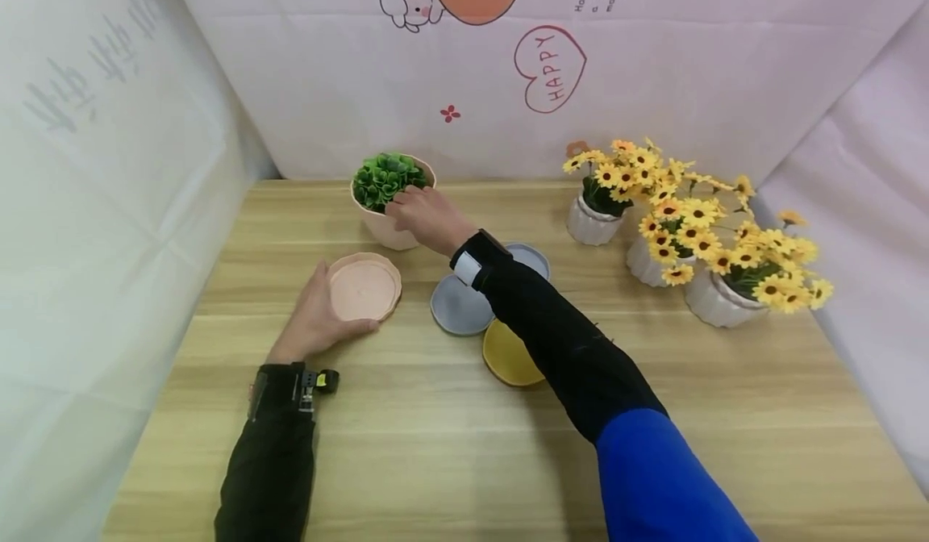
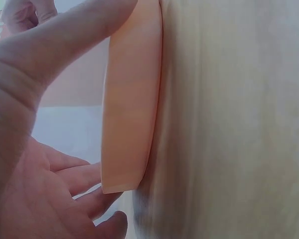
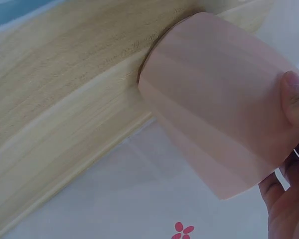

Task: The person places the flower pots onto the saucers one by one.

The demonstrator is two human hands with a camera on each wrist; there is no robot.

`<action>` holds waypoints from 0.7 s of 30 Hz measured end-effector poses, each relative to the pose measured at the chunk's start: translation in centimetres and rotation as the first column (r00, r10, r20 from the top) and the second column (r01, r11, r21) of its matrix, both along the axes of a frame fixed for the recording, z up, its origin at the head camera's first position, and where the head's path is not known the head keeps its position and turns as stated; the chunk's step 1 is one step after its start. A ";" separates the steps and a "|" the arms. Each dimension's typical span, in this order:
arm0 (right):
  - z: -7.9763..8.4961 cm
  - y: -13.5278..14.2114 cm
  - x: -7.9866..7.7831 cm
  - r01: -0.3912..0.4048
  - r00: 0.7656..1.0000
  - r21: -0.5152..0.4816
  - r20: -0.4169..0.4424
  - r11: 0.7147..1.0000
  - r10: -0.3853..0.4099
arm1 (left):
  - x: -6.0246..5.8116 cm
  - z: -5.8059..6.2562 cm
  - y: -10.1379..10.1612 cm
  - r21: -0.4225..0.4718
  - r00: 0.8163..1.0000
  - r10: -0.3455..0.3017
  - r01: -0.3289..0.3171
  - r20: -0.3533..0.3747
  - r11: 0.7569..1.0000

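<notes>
At the table's left, my left hand point(image 1: 310, 316) grips a shallow pink plant saucer point(image 1: 364, 287), thumb on its near side and fingers round its left edge. The saucer lies flat on the wood; the left wrist view shows its plain side wall point(image 2: 132, 99) between thumb and fingers. My right hand point(image 1: 430, 216) holds the rim of a pink flowerpot point(image 1: 388, 229) with a green leafy plant point(image 1: 388, 179) in it. In the right wrist view the thumb point(image 3: 293, 97) presses the pot's outside, and the pot stands on the table near its back edge.
Two blue-grey saucers point(image 1: 459, 306) and a yellow saucer point(image 1: 511, 355) lie mid-table, partly under my right forearm. Three white pots point(image 1: 593, 221) of yellow flowers stand at the right. Printed cloth walls point(image 1: 479, 66) enclose the back and sides.
</notes>
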State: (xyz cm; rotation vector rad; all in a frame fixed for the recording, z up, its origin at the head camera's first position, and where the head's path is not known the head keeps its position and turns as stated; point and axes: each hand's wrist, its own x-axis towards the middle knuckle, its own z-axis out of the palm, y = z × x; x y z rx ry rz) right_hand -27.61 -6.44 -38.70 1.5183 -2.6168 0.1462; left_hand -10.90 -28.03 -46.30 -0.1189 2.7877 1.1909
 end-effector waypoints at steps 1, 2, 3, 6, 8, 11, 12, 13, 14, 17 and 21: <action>0.0 0.3 0.2 0.000 1.000 -0.002 0.004 1.000 0.000 | 0.0 0.0 0.0 -0.002 1.000 -0.003 0.003 -0.005 1.000; 0.1 0.5 0.3 0.000 1.000 -0.004 0.008 1.000 0.000 | -0.1 0.0 0.0 -0.004 1.000 -0.006 0.006 -0.010 1.000; 0.1 0.8 0.5 -0.001 1.000 -0.006 0.012 1.000 0.001 | -0.1 0.0 0.1 -0.004 1.000 -0.009 0.009 -0.013 1.000; 0.2 1.7 1.2 0.000 1.000 -0.010 0.027 1.000 0.001 | -0.1 0.0 0.3 -0.007 1.000 -0.017 0.017 -0.008 1.000; 0.3 2.3 1.6 0.004 1.000 -0.012 0.029 1.000 -0.003 | -0.1 0.0 0.3 -0.007 1.000 -0.021 0.021 -0.004 1.000; 0.2 3.1 2.3 0.012 1.000 -0.015 0.021 1.000 -0.012 | -0.1 0.0 0.4 -0.009 1.000 -0.023 0.023 -0.007 1.000; 0.2 3.3 2.5 0.015 1.000 -0.016 0.018 1.000 -0.015 | -0.1 0.1 0.4 -0.008 1.000 -0.022 0.022 -0.014 1.000; 0.2 3.6 2.7 0.017 1.000 -0.018 0.015 1.000 -0.017 | -0.1 0.1 0.4 -0.006 1.000 -0.022 0.021 -0.021 1.000; 0.2 3.9 2.9 0.020 1.000 -0.024 0.016 1.000 -0.019 | -0.1 0.1 0.5 -0.004 0.999 -0.020 0.020 -0.025 1.000; 0.1 4.9 3.6 0.023 1.000 -0.037 0.016 0.999 -0.023 | -0.1 0.2 0.7 0.002 0.999 -0.021 0.022 -0.036 1.000; 0.0 6.2 4.7 0.025 1.000 -0.047 0.008 0.999 -0.025 | 0.1 0.2 1.0 0.002 0.999 -0.025 0.025 -0.024 1.000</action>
